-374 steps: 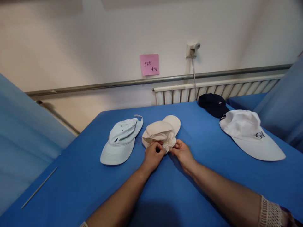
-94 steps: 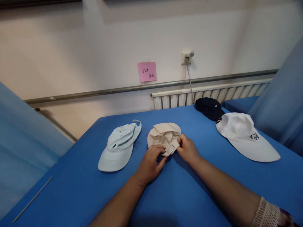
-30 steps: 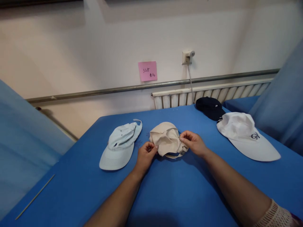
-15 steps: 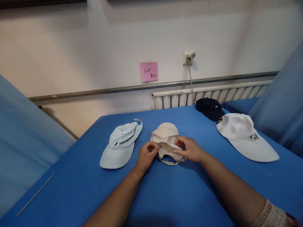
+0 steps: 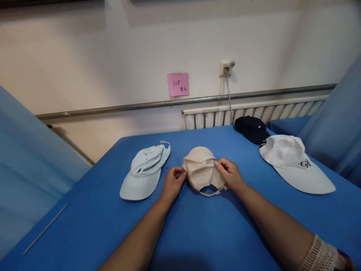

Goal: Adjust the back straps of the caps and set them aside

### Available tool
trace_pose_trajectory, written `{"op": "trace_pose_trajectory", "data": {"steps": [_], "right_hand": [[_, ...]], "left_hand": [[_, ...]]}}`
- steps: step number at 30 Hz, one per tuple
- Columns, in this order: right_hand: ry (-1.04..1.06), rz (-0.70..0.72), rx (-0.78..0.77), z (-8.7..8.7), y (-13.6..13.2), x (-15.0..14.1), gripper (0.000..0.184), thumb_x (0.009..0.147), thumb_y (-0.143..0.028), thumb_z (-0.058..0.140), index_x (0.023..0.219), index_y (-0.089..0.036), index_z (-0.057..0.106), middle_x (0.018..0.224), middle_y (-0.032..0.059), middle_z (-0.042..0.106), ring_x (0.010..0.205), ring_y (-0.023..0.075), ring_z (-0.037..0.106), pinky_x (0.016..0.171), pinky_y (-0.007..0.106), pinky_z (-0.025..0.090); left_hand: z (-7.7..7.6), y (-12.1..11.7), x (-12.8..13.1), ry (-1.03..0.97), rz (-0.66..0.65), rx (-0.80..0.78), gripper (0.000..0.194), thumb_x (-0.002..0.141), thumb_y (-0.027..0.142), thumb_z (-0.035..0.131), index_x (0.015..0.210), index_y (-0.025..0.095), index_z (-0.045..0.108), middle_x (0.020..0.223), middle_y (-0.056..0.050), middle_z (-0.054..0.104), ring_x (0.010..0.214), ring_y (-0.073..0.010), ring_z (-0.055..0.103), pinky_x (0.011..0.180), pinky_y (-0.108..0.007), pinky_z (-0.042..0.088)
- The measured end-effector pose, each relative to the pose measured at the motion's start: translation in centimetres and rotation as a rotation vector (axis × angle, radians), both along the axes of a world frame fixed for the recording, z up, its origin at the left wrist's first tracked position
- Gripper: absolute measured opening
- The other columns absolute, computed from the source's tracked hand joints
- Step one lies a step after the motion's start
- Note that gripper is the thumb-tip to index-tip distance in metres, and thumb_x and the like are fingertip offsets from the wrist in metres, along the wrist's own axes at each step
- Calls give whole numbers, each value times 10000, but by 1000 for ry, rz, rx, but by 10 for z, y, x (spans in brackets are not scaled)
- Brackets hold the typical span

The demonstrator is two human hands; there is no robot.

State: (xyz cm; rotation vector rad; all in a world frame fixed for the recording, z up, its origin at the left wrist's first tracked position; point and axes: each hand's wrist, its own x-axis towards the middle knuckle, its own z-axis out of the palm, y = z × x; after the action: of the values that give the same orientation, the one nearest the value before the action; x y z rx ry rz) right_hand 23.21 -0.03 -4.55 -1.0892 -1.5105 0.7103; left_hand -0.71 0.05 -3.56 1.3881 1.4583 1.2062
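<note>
left hand pinching beige baseball cap by one side | right hand gripping opposite side | cap sitting between hands, rear strap facing wearer; two-sided hold probably stopping it slumping | light-blue baseball cap lying left of left hand

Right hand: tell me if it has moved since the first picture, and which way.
Yes: against the pink note, the right hand now sits farther right and higher in view.
</note>
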Motion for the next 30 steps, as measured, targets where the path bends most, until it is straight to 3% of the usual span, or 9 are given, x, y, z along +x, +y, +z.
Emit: {"op": "trace_pose_trajectory", "data": {"steps": [3,8,12,15,20,22,25,30], "right_hand": [[-29,-10,36,2,-3,-1,312,892,-402,537,662,-194,507,585,-45,436,554,107,405,544,235,334],[-178,36,125,8,-10,-2,265,876,-367,566,678,-201,512,607,-36,478,559,112,445,556,240,358],[-346,68,215,14,-15,-4,210,854,-314,594,698,-207,501,640,-24,526,573,117,473,568,247,361],[-403,43,276,15,-16,-5,207,885,-292,547,704,-208,490,648,-19,523,598,126,480,597,259,361],[-121,-159,197,7,-7,-3,233,908,-341,502,715,-210,489,632,-29,489,590,127,458,591,254,373],[-1,-176,121,3,-2,-2,261,904,-383,504,709,-211,487,611,-39,464,570,123,435,558,242,366],[33,-120,69,1,0,-1,281,895,-410,515,700,-208,497,595,-46,445,558,118,417,536,236,349],[-68,-61,128,5,-8,-5,265,897,-366,524,687,-205,506,599,-40,464,572,120,444,577,245,360]], "left_hand": [[-5,4,-4,35,92,-55,358,653,337,744,924,135,625,890,-84,694,796,-206,651,718,-308,493],[-6,7,-6,109,75,-44,344,649,316,748,914,133,627,942,-100,696,807,-213,660,734,-321,497],[-7,10,-3,126,60,-92,333,620,232,753,900,137,601,730,-39,680,655,-174,634,599,-260,464],[-5,10,-2,27,49,-157,317,619,212,749,883,144,588,619,10,633,524,-126,570,511,-225,413],[15,6,-13,-455,-69,-287,347,611,247,783,878,144,587,661,17,607,522,-84,545,547,-224,455],[21,4,-19,-531,-151,-335,347,599,241,798,859,139,593,645,24,584,522,-73,528,547,-215,446],[23,2,-21,-453,-203,-352,341,602,277,801,827,136,587,595,38,555,491,-70,497,511,-204,407],[17,1,-13,-255,-109,-170,342,653,385,755,823,147,578,623,29,575,528,-91,513,549,-219,415]]}}
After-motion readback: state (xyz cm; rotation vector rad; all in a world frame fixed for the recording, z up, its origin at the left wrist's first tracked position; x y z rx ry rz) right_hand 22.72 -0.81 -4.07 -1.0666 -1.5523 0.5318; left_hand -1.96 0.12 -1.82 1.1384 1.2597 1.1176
